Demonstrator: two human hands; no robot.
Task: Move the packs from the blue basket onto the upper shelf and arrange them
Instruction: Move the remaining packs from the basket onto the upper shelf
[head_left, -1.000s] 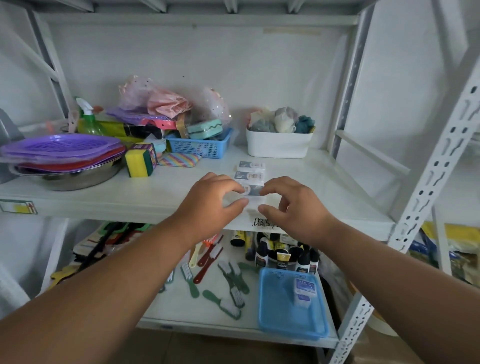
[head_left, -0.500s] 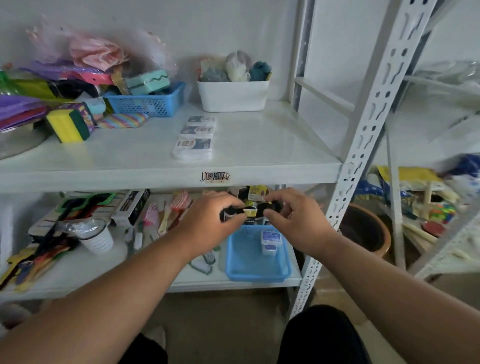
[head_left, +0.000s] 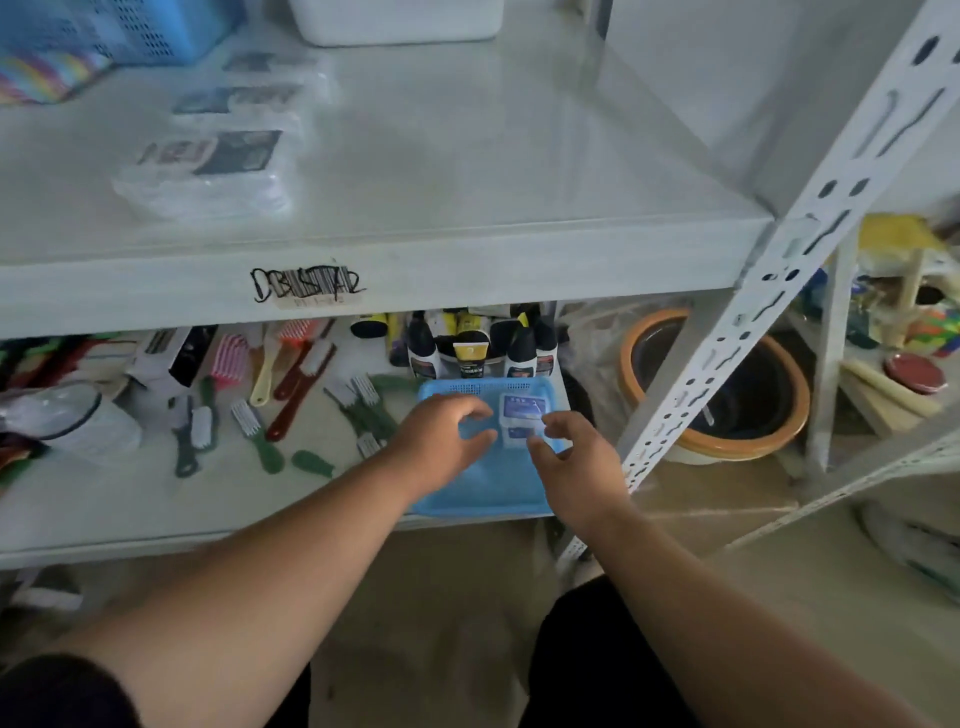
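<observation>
White metal shelving (head_left: 810, 218) with slotted uprights stands against a pale wall (head_left: 727, 78); beneath it the floor (head_left: 441, 597) is dull beige, lit softly and evenly.

Soft, even daylight falls on the white upper shelf (head_left: 467, 171), where three packs (head_left: 208, 161) smear with motion blur. The lower shelf (head_left: 104, 519) sits dimmer in shade. Wide-angle distortion bends the slotted post (head_left: 769, 291) and stretches the frame's edges.
</observation>
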